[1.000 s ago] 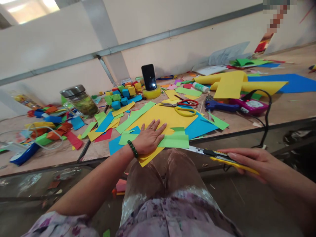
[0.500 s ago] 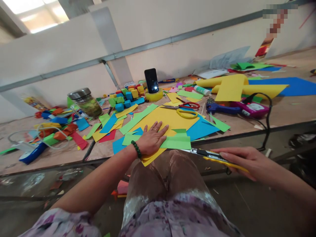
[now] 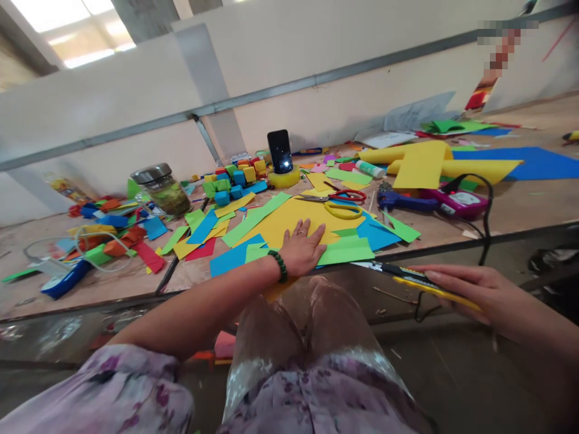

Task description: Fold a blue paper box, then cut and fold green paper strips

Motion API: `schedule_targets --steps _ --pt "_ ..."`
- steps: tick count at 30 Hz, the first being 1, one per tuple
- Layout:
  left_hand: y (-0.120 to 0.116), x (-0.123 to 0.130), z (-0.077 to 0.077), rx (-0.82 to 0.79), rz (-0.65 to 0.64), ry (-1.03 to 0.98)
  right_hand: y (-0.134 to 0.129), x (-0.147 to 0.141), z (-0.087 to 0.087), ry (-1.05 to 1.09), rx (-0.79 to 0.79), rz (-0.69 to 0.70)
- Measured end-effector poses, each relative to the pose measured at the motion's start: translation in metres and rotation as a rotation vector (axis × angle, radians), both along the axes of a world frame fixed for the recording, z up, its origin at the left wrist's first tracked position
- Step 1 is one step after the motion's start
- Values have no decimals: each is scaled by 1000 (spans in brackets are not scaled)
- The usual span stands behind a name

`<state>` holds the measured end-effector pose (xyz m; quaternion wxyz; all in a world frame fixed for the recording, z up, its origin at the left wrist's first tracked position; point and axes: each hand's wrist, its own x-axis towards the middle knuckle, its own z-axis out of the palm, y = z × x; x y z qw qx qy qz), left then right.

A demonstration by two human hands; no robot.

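Note:
Fingers spread, my left hand [image 3: 302,246] lies flat on the green paper strip [image 3: 346,251] at the table's front edge. Under and behind that strip is a large yellow sheet [image 3: 283,222], with blue paper [image 3: 234,256] on the left. My right hand [image 3: 474,289] is wrapped round a yellow and black utility knife [image 3: 418,280]. Its blade points left and reaches the strip's lower right edge. Scissors with red handles [image 3: 347,194] and yellow-handled scissors [image 3: 342,210] rest on the yellow sheet beyond my left hand.
Further back are a phone [image 3: 279,152] on a yellow tape roll [image 3: 284,176], small coloured cubes [image 3: 230,184] and a glass jar [image 3: 165,193]. A blue glue gun [image 3: 407,201] lies right, its cable hanging over the edge. A blue power strip [image 3: 66,280] sits left.
My left hand and the green strip have shifted right. My right hand has moved right with the knife, whose blade is still at the strip's edge.

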<state>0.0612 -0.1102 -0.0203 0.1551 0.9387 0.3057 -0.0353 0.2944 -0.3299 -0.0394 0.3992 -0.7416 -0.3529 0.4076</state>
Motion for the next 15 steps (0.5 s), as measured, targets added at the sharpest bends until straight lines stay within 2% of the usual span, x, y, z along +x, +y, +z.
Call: schedule_targets --steps 2,4,7,11,15 --pt "-1 7 4 -28 -23 -10 -3 3 1 -2 -8 -28" --pt "4 3 8 -38 -77 -9 -6 4 1 30 -14 -29" --pt "21 -19 12 -6 -167 3 -6 5 -1 36 -35 -12" --pt "40 -50 9 15 -240 37 0 7 -5 -9 -35 35" --pt "43 -58 3 24 -247 31 8 4 -7 -43 -1 52"
